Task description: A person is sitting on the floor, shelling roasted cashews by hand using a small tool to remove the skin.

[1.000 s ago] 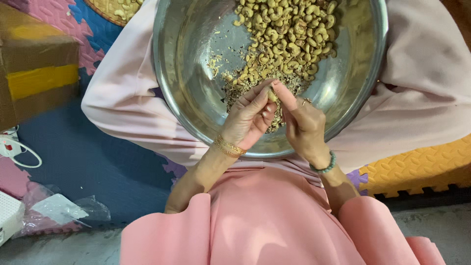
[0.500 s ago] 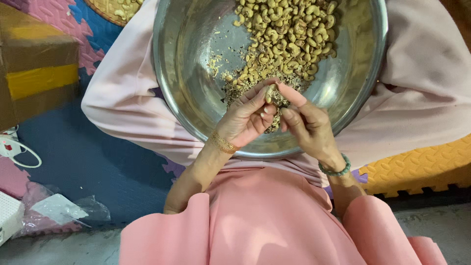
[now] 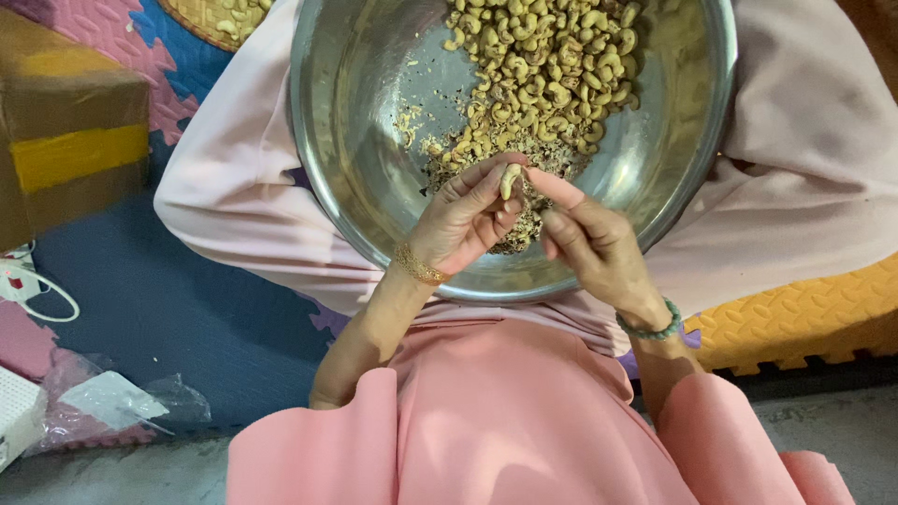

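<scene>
A large steel bowl [image 3: 374,140] rests on my lap, on pink cloth. Inside it lies a heap of pale cashew nuts [image 3: 552,65], with brown skin flakes [image 3: 524,234] nearer to me. My left hand [image 3: 463,220], with a gold bracelet, pinches a single cashew nut [image 3: 510,180] over the bowl's near side. My right hand [image 3: 589,248], wearing a green bead bracelet, touches the same nut with its thumb and forefinger from the right.
A woven tray [image 3: 210,19] with nuts sits at the top left. A cardboard box [image 3: 65,140] stands at the left on coloured foam mats. A white cable [image 3: 37,285] and clear plastic bags [image 3: 112,402] lie lower left. Yellow mat [image 3: 795,318] at right.
Both hands have stayed over the bowl's near side. The fingers have worked on the nut, which now stands more upright between the fingertips.
</scene>
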